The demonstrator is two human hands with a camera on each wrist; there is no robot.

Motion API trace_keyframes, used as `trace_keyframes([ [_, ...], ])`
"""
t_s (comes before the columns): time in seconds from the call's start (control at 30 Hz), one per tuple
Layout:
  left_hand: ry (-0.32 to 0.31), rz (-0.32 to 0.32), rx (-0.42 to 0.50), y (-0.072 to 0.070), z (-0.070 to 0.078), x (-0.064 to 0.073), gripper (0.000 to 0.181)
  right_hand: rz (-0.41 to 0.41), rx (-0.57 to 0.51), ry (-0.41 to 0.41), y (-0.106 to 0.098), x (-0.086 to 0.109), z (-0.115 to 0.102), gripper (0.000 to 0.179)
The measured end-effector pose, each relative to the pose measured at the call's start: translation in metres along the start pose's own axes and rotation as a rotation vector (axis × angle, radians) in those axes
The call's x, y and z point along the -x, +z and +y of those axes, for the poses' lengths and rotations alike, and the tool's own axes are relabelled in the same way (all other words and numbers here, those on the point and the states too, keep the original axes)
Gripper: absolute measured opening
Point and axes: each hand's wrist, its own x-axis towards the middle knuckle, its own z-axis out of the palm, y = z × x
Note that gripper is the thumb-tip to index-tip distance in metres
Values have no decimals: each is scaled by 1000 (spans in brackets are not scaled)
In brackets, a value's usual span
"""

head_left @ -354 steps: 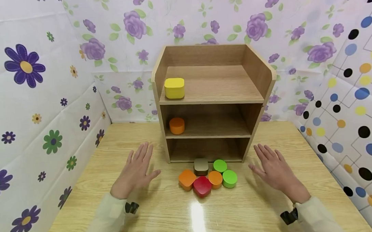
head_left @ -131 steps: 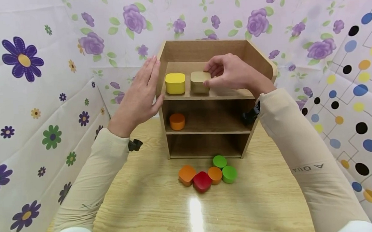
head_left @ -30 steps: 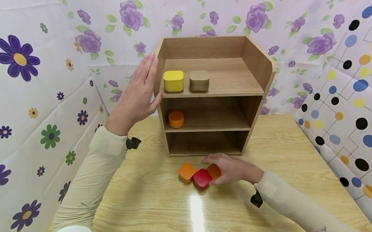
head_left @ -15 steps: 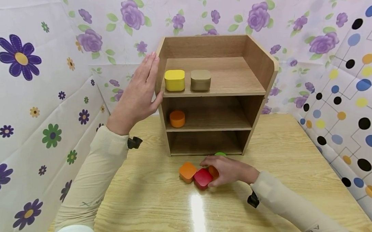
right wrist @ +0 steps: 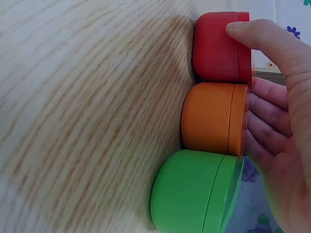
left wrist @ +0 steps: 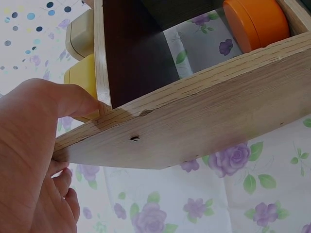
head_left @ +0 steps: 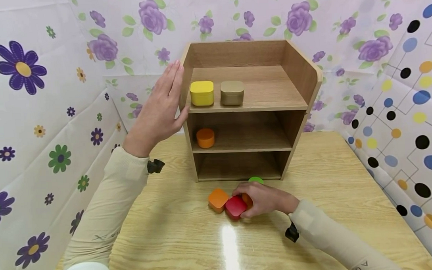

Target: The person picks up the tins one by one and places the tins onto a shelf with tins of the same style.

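My left hand (head_left: pixel 156 111) lies with straight fingers along the outer left side of the wooden shelf unit (head_left: pixel 251 110), thumb at its front edge. My right hand (head_left: pixel 264 197) pinches a red lidded box (head_left: pixel 234 207) on the table, its thumb on the near side and fingers reaching to the far side. In the right wrist view, an orange round tin (right wrist: pixel 209 119) and a green round tin (right wrist: pixel 187 191) stand beside the red box (right wrist: pixel 217 48). An orange squarish box (head_left: pixel 218 200) touches its left side.
A yellow box (head_left: pixel 202 93) and a khaki box (head_left: pixel 232 93) stand on the top shelf. Another orange round tin (head_left: pixel 205 138) sits at the left of the middle shelf. One green tin (head_left: pixel 255 180) peeks out behind my right hand. Patterned cloth walls surround the table (head_left: pixel 184 239).
The khaki box went from the table to the top shelf, and my left hand rose to the unit's side. My right hand came down to the tins and closed on the red box.
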Motion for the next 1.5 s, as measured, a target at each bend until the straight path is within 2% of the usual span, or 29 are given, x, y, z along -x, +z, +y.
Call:
trace_keyframes([
  [0.37,2,-1,10,2,2,-2,83,44,-52,-10,-1,3,4,52],
  [0.6,-9,-3,13,3,3,-1,85,59,-101,-33,-14,7,-1,52],
  [0.87,-3,8,16,3,1,1,85,74,-81,17,-34,13,-11,53],
  [1.0,-6,10,15,2,1,3,85,78,-64,47,-47,15,-18,54],
  [1.17,0,2,17,2,1,1,85,111,-14,37,-70,22,-27,52],
  [1.5,-3,-3,25,0,1,0,85,145,-2,17,-127,33,-51,50],
])
